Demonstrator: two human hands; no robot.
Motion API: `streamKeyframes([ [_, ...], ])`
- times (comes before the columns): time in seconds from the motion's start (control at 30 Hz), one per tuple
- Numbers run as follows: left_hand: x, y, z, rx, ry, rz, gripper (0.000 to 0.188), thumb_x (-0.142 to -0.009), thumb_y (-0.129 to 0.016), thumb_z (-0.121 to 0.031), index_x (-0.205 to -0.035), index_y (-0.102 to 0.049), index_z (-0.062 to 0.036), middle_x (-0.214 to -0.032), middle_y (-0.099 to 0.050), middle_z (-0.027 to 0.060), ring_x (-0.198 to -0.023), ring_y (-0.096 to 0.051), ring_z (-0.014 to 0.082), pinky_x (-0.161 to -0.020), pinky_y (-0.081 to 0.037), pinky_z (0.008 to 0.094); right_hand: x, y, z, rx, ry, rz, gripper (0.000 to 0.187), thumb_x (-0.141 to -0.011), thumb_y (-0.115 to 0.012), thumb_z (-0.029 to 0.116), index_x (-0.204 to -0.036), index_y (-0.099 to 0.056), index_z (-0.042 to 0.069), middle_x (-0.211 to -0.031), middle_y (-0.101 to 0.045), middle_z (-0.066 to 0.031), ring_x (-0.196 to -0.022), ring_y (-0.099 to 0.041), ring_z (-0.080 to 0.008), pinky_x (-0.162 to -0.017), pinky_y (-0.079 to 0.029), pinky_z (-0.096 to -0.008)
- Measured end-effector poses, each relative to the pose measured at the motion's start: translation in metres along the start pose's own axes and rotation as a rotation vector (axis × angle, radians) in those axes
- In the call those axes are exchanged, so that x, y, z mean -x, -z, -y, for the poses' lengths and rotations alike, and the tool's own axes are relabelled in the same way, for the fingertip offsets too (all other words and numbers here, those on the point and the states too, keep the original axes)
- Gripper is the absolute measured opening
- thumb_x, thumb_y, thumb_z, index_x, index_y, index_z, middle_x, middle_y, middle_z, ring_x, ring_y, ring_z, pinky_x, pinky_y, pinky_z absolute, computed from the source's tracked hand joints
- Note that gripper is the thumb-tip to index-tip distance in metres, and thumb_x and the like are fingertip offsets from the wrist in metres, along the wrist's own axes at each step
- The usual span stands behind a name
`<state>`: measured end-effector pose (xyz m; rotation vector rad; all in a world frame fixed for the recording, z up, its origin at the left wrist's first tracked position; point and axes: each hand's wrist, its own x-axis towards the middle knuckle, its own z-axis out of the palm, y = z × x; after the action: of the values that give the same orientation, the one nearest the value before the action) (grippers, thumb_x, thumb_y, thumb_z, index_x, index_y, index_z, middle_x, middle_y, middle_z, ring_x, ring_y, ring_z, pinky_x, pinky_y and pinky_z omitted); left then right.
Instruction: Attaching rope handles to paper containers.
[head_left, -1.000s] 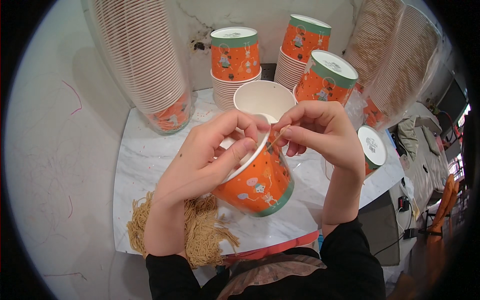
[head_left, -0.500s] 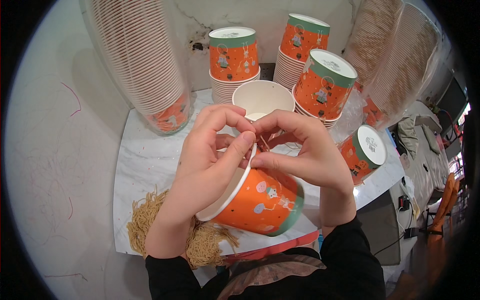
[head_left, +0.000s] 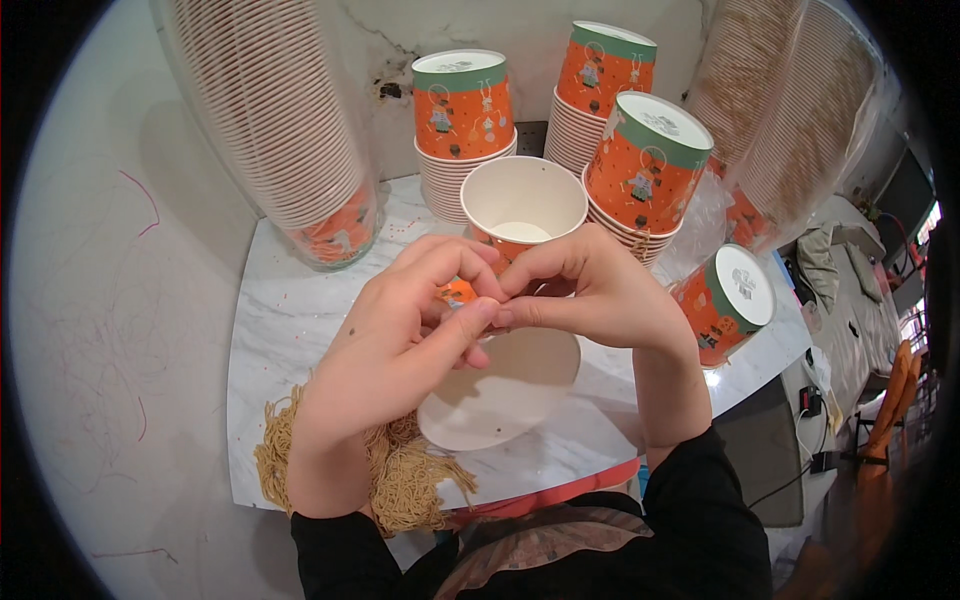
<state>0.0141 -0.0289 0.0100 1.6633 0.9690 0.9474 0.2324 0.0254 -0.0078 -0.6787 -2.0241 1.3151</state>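
Note:
A paper bucket [head_left: 500, 395] is tipped so that its round white inside faces me. My left hand [head_left: 405, 325] and my right hand [head_left: 595, 295] meet at its upper edge, thumbs and forefingers pinched tip to tip. Whatever is between the fingertips is hidden. One left fingertip shows against the white inside. Just beyond my hands another paper bucket [head_left: 525, 195] stands upright, its white interior showing. Beside my left forearm lie bundles of tan string [head_left: 420, 490], partly covered by the arm.
Upside-down orange and green bucket stacks [head_left: 463, 105] line the back of the marble-patterned table [head_left: 290, 320]. A tall bagged stack [head_left: 270, 110] leans at the left, more bagged buckets [head_left: 790, 110] at the right. One tipped bucket [head_left: 725, 300] sits near the right edge.
The bucket under my hands has turned, from its orange printed side showing to its white inside facing me. My hands stay pinched together in nearly the same place; the string seen there earlier is hidden.

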Motion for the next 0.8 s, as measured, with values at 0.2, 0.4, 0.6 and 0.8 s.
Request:
streamKeyframes([
  [0.2, -0.006, 0.013, 0.008, 0.140, 0.192, 0.165, 0.034, -0.095, -0.064, -0.004, -0.127, -0.052, -0.0011, -0.105, -0.064, 0.0038, -0.068, -0.060, 0.0041, -0.057, -0.046, 0.0168, 0.001, 0.005, 0.004, 0.018, 0.011, 0.079, 0.015, -0.089, -0.074, 0.010, -0.099, -0.076, -0.001, -0.086, -0.073, -0.0044, -0.080, -0.065, -0.0070, -0.072, -0.052, -0.0236],
  [0.4, -0.008, 0.022, 0.011, -0.177, 0.091, 0.241, 0.019, -0.091, -0.072, -0.009, -0.106, -0.065, -0.0001, -0.091, -0.065, -0.0012, -0.083, -0.059, 0.0055, -0.069, -0.044, 0.0222, 0.006, 0.018, 0.009, -0.050, 0.029, 0.063, 0.015, -0.093, -0.072, 0.008, -0.102, -0.074, -0.004, -0.089, -0.073, -0.0039, -0.081, -0.067, -0.0070, -0.071, -0.053, -0.0208],
  [0.6, 0.003, 0.030, 0.008, -0.276, -0.269, 0.083, 0.010, -0.091, -0.070, -0.012, -0.093, -0.069, -0.0014, -0.091, -0.067, 0.0010, -0.094, -0.060, 0.0101, -0.082, -0.045, 0.0273, 0.005, 0.023, 0.007, -0.108, -0.025, 0.277, 0.016, -0.093, -0.073, 0.010, -0.102, -0.074, -0.002, -0.084, -0.073, -0.0023, -0.078, -0.065, -0.0045, -0.067, -0.051, -0.0194],
  [0.8, -0.007, 0.024, 0.008, 0.134, 0.204, 0.122, 0.018, -0.100, -0.061, -0.018, -0.094, -0.062, -0.0014, -0.093, -0.067, 0.0021, -0.089, -0.060, 0.0073, -0.079, -0.047, 0.0221, -0.010, 0.014, -0.008, -0.209, -0.119, 0.446, 0.016, -0.093, -0.072, 0.010, -0.103, -0.074, -0.003, -0.087, -0.073, -0.0032, -0.080, -0.066, -0.0058, -0.071, -0.052, -0.0219],
])
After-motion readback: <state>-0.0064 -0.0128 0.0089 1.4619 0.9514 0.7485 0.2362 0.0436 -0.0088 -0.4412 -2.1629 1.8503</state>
